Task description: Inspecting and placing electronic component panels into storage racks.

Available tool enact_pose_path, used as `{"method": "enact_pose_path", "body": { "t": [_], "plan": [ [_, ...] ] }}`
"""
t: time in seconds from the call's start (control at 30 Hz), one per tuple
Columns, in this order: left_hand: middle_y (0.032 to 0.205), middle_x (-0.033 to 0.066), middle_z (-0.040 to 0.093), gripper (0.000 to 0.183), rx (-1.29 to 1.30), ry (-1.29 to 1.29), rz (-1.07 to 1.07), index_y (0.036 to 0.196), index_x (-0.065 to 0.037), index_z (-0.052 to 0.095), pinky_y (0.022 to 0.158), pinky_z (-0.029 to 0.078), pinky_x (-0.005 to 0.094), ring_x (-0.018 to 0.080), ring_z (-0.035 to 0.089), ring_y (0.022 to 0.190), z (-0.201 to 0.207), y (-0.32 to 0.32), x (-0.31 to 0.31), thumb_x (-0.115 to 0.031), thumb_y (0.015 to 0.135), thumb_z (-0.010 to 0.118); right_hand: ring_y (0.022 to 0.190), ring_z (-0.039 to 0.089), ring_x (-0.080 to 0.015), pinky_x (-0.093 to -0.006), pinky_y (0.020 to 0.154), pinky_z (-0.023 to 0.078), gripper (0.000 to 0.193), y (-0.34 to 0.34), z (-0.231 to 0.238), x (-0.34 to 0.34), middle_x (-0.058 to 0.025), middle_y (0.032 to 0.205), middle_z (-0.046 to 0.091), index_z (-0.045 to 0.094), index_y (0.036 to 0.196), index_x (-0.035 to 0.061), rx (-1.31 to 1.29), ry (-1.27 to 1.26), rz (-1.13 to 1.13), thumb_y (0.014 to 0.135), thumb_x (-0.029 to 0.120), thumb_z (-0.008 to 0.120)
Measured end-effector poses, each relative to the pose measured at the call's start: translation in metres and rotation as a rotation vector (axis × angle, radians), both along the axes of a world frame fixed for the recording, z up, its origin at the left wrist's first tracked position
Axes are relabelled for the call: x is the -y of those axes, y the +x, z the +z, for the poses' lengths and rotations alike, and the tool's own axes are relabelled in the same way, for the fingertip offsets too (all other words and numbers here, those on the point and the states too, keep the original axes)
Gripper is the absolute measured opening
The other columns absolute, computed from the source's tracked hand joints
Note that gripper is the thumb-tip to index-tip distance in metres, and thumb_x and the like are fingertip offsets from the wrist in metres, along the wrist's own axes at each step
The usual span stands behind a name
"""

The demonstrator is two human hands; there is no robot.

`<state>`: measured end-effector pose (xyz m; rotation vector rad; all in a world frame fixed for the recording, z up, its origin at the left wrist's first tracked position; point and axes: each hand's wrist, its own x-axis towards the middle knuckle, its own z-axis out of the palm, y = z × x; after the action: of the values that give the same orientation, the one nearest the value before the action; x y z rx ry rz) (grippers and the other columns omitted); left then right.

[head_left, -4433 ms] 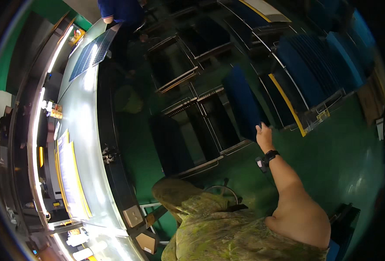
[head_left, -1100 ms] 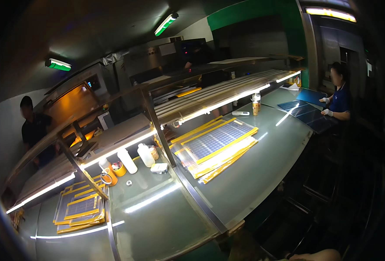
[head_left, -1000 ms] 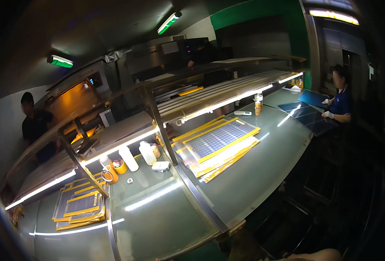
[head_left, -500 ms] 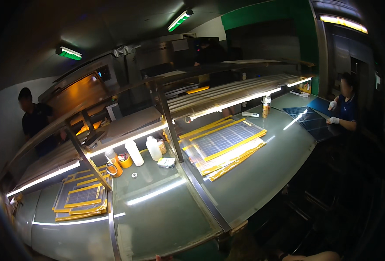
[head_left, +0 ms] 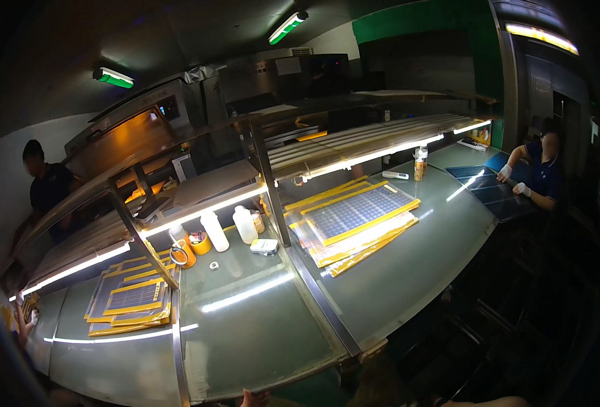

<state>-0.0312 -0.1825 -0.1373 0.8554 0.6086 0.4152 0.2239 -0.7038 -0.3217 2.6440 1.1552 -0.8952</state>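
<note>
Fingertips only: one hand (head_left: pixel 254 398) of the wearer pokes up at the lower edge, just at the near rim of the glass tabletop (head_left: pixel 259 339); which hand it is, and whether its fingers are curled or loose, cannot be told. Other hand out of view. Nothing held.

Nearest things lie well apart from it, mid-tabletop: small tape ring (head_left: pixel 214 265), flat grey tin (head_left: pixel 264 246), two white bottles (head_left: pixel 246 224), orange cup (head_left: pixel 200 242). Stack of dark gridded panels with yellow strips (head_left: pixel 354 217) on the right half; a smaller stack (head_left: pixel 132 302) on the left.

Judgement: panels look thin, stiff, brittle; lift by the edges, flat, both hands.

Seated person in blue (head_left: pixel 541 173) works far right.
</note>
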Motion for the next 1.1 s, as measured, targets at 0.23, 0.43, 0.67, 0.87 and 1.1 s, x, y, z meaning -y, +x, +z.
{"method": "enact_pose_path", "body": {
  "t": [0.23, 0.43, 0.67, 0.87, 1.1],
  "plan": [
    [0.107, 0.0063, 0.062, 0.041, 0.019, 0.004, 0.007, 0.109, -0.013, 0.057, 0.082, 0.043, 0.0385, 0.0238, 0.058, 0.099, 0.002, 0.000, 0.001, -0.049, 0.093, 0.046, 0.098, 0.059, -0.0357, -0.0473, 0.085, 0.045, 0.031, -0.010, -0.006, 0.001, -0.0162, 0.109, 0.061, 0.061, 0.108, 0.0103, -0.025, -0.006, 0.005, 0.083, 0.027, 0.056],
    [0.103, 0.0051, 0.063, 0.037, 0.027, -0.042, 0.026, 0.105, -0.014, 0.058, 0.080, 0.045, 0.0378, 0.0237, 0.060, 0.096, 0.009, 0.003, 0.005, -0.046, 0.094, 0.045, 0.099, 0.058, -0.0359, -0.0477, 0.086, 0.045, 0.032, -0.014, -0.011, 0.000, -0.0161, 0.110, 0.060, 0.060, 0.110, 0.0108, -0.041, -0.011, 0.006, 0.083, 0.027, 0.056],
    [0.103, 0.0062, 0.063, 0.039, 0.057, -0.041, -0.005, 0.105, -0.013, 0.058, 0.081, 0.046, 0.0386, 0.0247, 0.060, 0.099, -0.009, -0.002, -0.005, -0.047, 0.094, 0.044, 0.100, 0.057, -0.0361, -0.0481, 0.087, 0.044, 0.032, -0.021, -0.014, -0.001, -0.0160, 0.112, 0.059, 0.059, 0.111, 0.0114, -0.057, -0.011, 0.005, 0.083, 0.027, 0.056],
    [0.102, 0.0068, 0.063, 0.041, 0.043, -0.006, -0.004, 0.106, -0.013, 0.057, 0.080, 0.046, 0.0379, 0.0241, 0.060, 0.097, -0.004, -0.001, 0.000, -0.049, 0.093, 0.044, 0.101, 0.056, -0.0364, -0.0484, 0.088, 0.043, 0.033, -0.028, -0.016, 0.000, -0.0158, 0.113, 0.059, 0.058, 0.113, 0.0120, -0.075, -0.019, -0.003, 0.084, 0.027, 0.056],
    [0.101, 0.0062, 0.063, 0.043, 0.009, -0.031, 0.040, 0.109, -0.013, 0.057, 0.077, 0.045, 0.0367, 0.0225, 0.059, 0.093, 0.007, 0.004, 0.004, -0.051, 0.093, 0.043, 0.103, 0.056, -0.0366, -0.0489, 0.089, 0.043, 0.034, -0.032, -0.018, -0.002, -0.0157, 0.114, 0.058, 0.057, 0.114, 0.0126, -0.093, -0.020, -0.003, 0.084, 0.028, 0.056]
  ]
}}
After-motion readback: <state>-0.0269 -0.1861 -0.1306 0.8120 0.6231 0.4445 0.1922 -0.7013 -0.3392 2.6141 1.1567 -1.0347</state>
